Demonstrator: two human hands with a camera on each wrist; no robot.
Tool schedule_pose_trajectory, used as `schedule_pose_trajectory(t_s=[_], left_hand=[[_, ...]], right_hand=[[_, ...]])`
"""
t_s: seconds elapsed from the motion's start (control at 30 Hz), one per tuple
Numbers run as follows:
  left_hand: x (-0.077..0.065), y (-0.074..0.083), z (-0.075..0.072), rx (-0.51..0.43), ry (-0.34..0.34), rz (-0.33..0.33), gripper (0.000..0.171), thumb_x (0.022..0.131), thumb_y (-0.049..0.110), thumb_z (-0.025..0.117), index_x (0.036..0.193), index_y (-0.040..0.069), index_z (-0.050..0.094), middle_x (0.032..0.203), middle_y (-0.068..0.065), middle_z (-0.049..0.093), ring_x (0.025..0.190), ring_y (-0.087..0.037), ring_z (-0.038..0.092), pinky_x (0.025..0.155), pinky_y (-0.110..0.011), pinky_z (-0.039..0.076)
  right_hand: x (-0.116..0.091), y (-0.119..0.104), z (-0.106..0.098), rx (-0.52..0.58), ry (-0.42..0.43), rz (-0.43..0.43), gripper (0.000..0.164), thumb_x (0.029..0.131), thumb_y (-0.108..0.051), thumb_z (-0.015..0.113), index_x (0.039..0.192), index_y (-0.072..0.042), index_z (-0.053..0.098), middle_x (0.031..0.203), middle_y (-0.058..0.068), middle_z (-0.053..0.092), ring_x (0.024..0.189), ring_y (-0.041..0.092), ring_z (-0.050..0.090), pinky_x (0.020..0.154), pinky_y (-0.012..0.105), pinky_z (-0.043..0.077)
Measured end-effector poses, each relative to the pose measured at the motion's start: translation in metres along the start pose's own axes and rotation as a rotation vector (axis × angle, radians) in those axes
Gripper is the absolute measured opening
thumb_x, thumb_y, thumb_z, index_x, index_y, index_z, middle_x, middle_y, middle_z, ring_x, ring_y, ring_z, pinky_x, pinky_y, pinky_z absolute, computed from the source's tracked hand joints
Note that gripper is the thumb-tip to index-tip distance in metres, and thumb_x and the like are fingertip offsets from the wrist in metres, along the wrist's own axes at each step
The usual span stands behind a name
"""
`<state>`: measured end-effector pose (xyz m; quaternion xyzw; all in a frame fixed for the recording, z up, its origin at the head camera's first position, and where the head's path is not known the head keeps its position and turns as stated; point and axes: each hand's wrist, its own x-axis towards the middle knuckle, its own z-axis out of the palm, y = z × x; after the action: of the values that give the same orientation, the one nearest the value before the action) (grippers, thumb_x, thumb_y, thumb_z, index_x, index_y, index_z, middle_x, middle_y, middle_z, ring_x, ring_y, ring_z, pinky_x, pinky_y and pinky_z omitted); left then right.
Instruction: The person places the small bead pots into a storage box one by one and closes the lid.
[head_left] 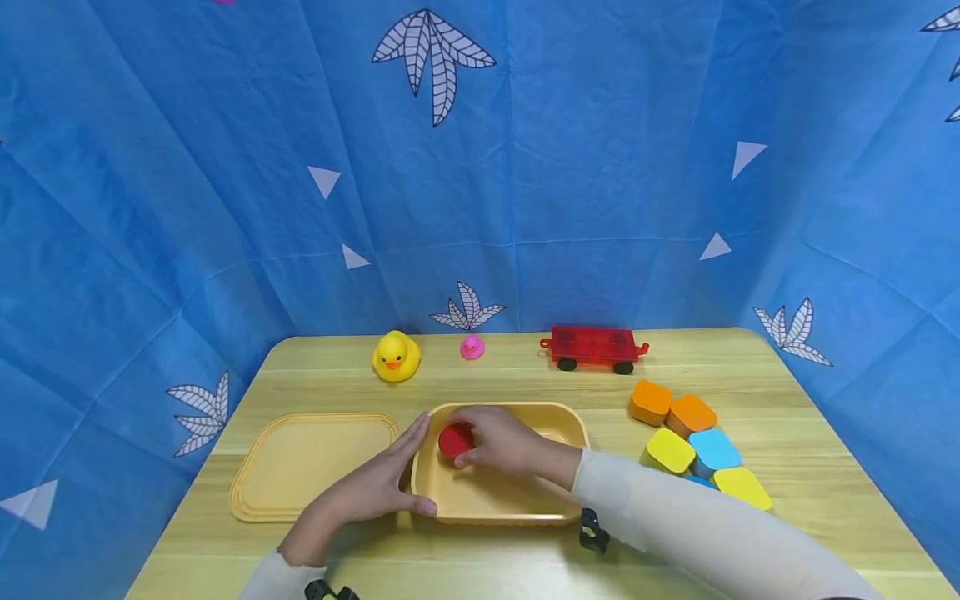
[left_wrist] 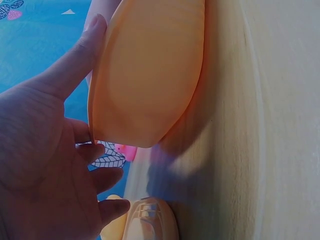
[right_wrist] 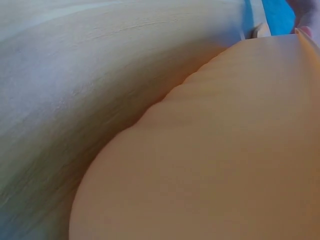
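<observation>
In the head view a yellow-orange plastic box stands without its lid at the middle of the table. My right hand reaches into its left part. Fingers and thumb hold a red block with a round top, close to the left wall. My left hand spreads along the box's left end, fingers at the back corner and thumb at the front corner. In the left wrist view that thumb lies along the rim of the box. The right wrist view shows the box's outer wall, which hides the right hand.
A matching lid lies to the left. Orange, yellow and blue blocks cluster at the right, partly behind the right sleeve. Along the back are a yellow duck, a small pink duck and a red wheeled wagon.
</observation>
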<state>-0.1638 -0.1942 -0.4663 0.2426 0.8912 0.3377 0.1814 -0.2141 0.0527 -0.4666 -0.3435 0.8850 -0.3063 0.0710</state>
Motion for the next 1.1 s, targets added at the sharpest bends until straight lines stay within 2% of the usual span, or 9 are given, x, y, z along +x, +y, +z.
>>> schedule_pose_trajectory(t_s=[0.23, 0.57, 0.83, 1.1], left_hand=[[-0.001, 0.001, 0.000, -0.003, 0.000, 0.000, 0.123, 0.082, 0.049, 0.084, 0.167, 0.014, 0.003, 0.175, -0.006, 0.001, 0.159, -0.035, 0.011, 0.123, -0.059, 0.023], [-0.002, 0.001, 0.000, -0.010, -0.009, 0.003, 0.122, 0.083, 0.049, 0.084, 0.167, 0.012, 0.003, 0.175, -0.007, 0.000, 0.159, -0.036, 0.010, 0.123, -0.060, 0.022], [-0.001, 0.000, 0.000, -0.001, -0.010, -0.001, 0.123, 0.082, 0.050, 0.084, 0.167, 0.013, 0.003, 0.175, -0.006, -0.001, 0.159, -0.035, 0.009, 0.124, -0.059, 0.022], [-0.001, 0.000, -0.001, 0.002, -0.012, -0.015, 0.123, 0.082, 0.051, 0.084, 0.167, 0.014, 0.003, 0.175, -0.004, -0.001, 0.159, -0.034, 0.008, 0.124, -0.059, 0.022]], right_hand=[[-0.012, 0.002, -0.013, 0.062, 0.000, 0.029, 0.062, 0.088, -0.022, 0.084, 0.141, -0.001, 0.060, 0.138, 0.013, 0.066, 0.128, 0.029, 0.062, 0.113, 0.046, 0.046], [-0.036, 0.015, -0.031, 0.136, 0.054, 0.018, 0.062, 0.089, -0.022, 0.083, 0.142, 0.001, 0.059, 0.139, 0.017, 0.064, 0.123, 0.033, 0.065, 0.107, 0.050, 0.051], [-0.057, 0.022, -0.049, 0.127, 0.078, 0.059, 0.063, 0.089, -0.025, 0.083, 0.143, -0.004, 0.059, 0.139, 0.013, 0.065, 0.125, 0.031, 0.064, 0.107, 0.050, 0.051], [-0.072, 0.030, -0.063, 0.111, 0.093, 0.067, 0.064, 0.089, -0.032, 0.082, 0.142, -0.004, 0.059, 0.138, 0.013, 0.066, 0.124, 0.032, 0.064, 0.105, 0.051, 0.052]])
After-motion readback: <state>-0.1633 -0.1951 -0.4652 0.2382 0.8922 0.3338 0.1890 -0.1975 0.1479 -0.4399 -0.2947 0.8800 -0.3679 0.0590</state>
